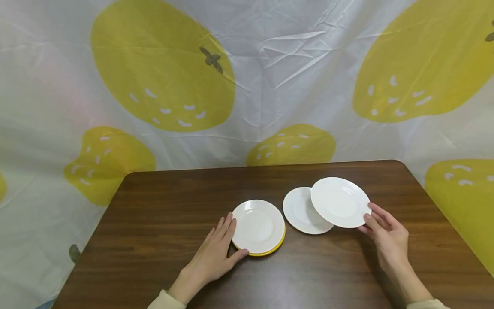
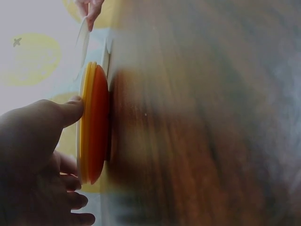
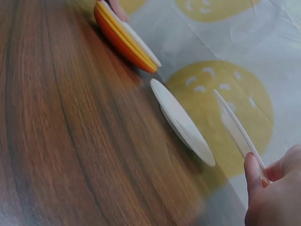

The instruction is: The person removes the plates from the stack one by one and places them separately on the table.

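Note:
My right hand (image 1: 390, 241) pinches the right rim of a white plate (image 1: 340, 202) between thumb and fingers, holding it raised over the table. Below and left of it, a second white plate (image 1: 299, 211) lies on the table, partly covered by the raised one in the head view. Left of these stands a stack with a white plate (image 1: 257, 226) on top and yellow and orange plates (image 2: 96, 122) beneath. Against the left side of that stack rests my left hand (image 1: 216, 254), its fingers extended at the rim and the thumb touching the near edge.
All the plates are on or above a dark brown wooden table (image 1: 166, 206) with rounded far corners. Behind it hangs a white cloth (image 1: 262, 98) printed with large yellow fruit.

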Demonstrator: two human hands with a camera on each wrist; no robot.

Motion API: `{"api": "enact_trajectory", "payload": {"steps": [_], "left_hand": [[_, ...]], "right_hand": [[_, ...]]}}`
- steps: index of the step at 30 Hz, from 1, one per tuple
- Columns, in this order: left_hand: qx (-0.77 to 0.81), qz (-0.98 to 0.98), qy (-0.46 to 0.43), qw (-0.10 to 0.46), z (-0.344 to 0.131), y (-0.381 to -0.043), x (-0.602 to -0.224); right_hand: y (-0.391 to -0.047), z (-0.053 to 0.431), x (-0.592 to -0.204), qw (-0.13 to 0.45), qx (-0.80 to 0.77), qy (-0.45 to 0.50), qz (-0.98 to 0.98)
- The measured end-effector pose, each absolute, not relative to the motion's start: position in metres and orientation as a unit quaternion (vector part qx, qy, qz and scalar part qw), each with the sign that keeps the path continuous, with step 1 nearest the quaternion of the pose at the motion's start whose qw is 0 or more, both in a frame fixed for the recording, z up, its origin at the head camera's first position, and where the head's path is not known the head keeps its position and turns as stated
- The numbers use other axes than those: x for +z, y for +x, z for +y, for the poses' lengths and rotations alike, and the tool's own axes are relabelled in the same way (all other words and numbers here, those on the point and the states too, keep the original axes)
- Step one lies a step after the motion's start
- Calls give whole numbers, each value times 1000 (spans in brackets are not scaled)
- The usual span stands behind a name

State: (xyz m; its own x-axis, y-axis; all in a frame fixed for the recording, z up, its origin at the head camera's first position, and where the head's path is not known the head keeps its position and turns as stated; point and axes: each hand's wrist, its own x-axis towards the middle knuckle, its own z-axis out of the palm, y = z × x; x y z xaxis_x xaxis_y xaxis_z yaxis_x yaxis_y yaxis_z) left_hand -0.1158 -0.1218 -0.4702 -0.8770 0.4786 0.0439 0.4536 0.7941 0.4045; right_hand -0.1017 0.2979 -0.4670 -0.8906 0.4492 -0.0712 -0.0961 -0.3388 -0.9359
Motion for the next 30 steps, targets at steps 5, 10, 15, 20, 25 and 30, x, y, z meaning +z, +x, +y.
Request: {"api": "enact_trajectory", "payload": {"steps": [5, 10, 15, 20, 25, 30], "left_hand": [[206, 946, 248, 29, -122, -115, -470], [210, 946, 247, 25, -121, -115, -471], [212, 946, 245, 24, -122, -115, -472], [214, 945, 245, 19, -122, -116, -472], [216, 945, 245, 19, -122, -116, -472], [219, 944, 248, 14, -122, -116, -473]], "right_hand": [[-99, 308, -469, 168, 809, -174, -535], [-98, 317, -470, 178, 812, -190, -522], [-95, 328, -472, 176, 822, -202, -503], [-93, 337, -475, 177, 824, -218, -493], [-93, 342, -478, 188, 818, -227, -494], [-94, 346, -480, 200, 805, -243, -503]]}}
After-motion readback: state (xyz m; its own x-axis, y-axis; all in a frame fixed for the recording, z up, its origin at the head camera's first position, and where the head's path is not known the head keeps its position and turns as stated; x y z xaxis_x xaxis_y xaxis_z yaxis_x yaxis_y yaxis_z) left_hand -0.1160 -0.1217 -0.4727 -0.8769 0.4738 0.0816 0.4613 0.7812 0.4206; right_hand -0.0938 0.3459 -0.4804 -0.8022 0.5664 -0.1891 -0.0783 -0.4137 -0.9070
